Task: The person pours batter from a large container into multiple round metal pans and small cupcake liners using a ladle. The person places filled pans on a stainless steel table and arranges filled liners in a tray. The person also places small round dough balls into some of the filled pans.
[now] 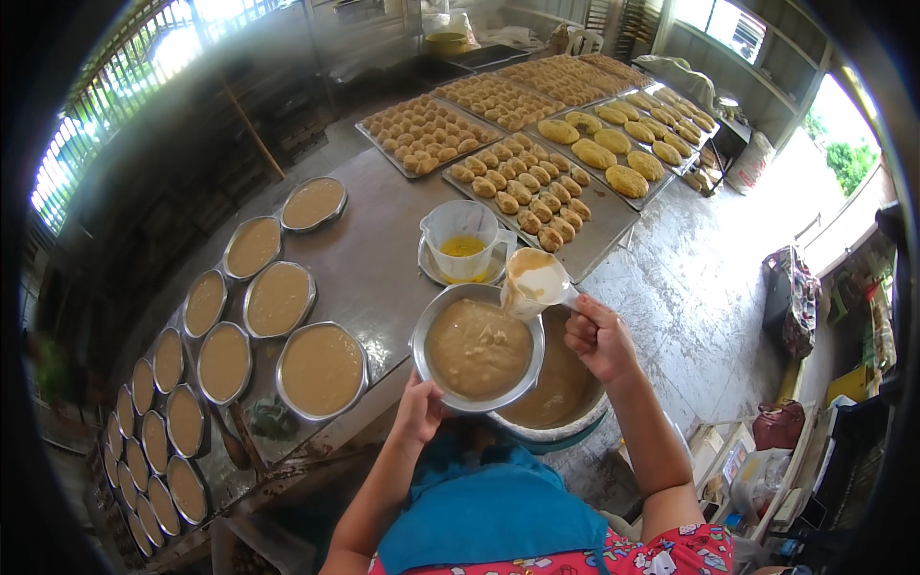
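My left hand [419,406] grips the rim of a round metal pan [422,335] full of light brown batter [477,347]. My right hand [599,335] is closed on the handle of a white measuring cup [533,284], smeared with batter and tilted at the pan's far right rim. Below the pan and cup, partly covered by them, stands a large tub [575,428] with more batter in it. Just beyond the pan, a clear plastic pitcher [458,228] with yellow liquid at its bottom rests on a metal plate [431,264].
Several batter-filled pans [322,371] stand in rows on the metal table [369,225] at left. Trays of small baked buns [537,192], round balls [422,134] and flat yellow breads [594,153] cover its far end. A shelf with bags [778,424] stands at right.
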Available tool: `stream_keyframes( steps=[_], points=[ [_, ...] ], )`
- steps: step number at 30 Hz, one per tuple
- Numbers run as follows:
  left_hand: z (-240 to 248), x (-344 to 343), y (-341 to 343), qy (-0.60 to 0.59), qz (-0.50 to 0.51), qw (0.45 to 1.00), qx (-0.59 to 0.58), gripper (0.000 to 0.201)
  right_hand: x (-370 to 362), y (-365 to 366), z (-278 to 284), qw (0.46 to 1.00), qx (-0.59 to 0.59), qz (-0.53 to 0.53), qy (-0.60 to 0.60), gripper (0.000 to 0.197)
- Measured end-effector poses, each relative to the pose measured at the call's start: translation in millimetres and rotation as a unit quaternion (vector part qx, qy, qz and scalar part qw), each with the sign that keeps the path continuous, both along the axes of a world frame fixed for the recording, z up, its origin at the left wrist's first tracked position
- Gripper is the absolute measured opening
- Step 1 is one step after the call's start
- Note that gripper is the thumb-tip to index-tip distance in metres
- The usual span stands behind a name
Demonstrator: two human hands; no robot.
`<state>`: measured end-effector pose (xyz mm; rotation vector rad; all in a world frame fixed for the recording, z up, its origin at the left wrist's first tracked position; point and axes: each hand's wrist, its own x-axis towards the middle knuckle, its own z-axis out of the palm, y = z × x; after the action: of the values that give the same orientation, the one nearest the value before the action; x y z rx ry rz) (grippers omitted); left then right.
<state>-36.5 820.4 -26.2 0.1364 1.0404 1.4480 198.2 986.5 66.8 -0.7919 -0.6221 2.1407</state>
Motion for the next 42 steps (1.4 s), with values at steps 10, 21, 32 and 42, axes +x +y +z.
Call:
stream_keyframes(
  steps=[10,21,32,42],
  points=[
    [2.3,-1.3,-3.9,-0.015,0.004,1.000,-0.009,0.068,7.5,14.6,-10.3,0.994,0.063,-0.033,-0.082,0.010],
    [-6.6,-6.7,-7.6,-0.021,0.001,1.000,0.023,0.067,11.3,27.2,-0.9,0.984,0.107,0.003,-0.143,0.011],
    [-0.6,-14.6,-13.8,-0.032,-0.013,0.999,0.031,0.069,12.7,46.3,12.8,0.975,0.147,0.061,-0.152,0.008],
    [-7.1,-22.2,-15.9,-0.058,-0.036,0.995,0.074,0.063,18.3,66.2,-3.5,0.980,0.117,0.102,-0.121,0.008]
  ],
)
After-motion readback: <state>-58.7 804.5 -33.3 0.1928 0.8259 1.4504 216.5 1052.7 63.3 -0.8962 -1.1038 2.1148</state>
